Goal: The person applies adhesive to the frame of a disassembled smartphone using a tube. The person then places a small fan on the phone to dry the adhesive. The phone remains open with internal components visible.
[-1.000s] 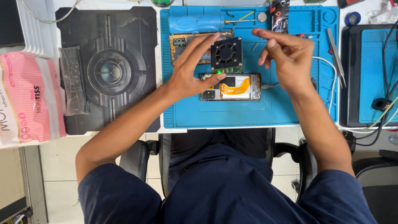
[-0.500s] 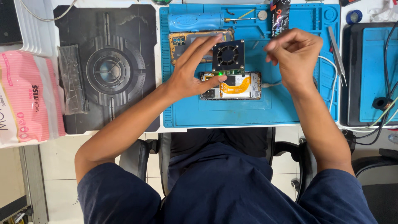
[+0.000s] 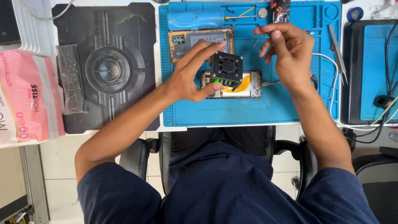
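Holding a small fan block over an opened phone

Seen from above, a seated person works at a blue silicone repair mat [image 3: 248, 112] on a white bench. Their left hand [image 3: 188, 81] grips a small black square block with a round fan grille [image 3: 226, 67], thumb below and fingers curved over its top edge. That block sits on the opened smartphone with an orange flex cable [image 3: 242, 85], which lies flat near the middle of the mat.

Their right hand [image 3: 288, 52] hovers above and to the right of the phone, fingertips pinched together; whether they hold anything small cannot be told.

As a judgement, the block wants keeping level and steady, pressed lightly, with fingers clear of the grille and the exposed cable.

Shallow trays run along the mat's far edge: a blue handheld screwdriver [image 3: 195, 19] lies in one, with a small round grey disc [image 3: 262, 13] nearby. Below them rests an orange-edged phone back cover [image 3: 195, 39]. Metal tweezers [image 3: 338, 52] lie near the mat's right edge. A black mat with a circular pattern [image 3: 107, 68] lies to the left.
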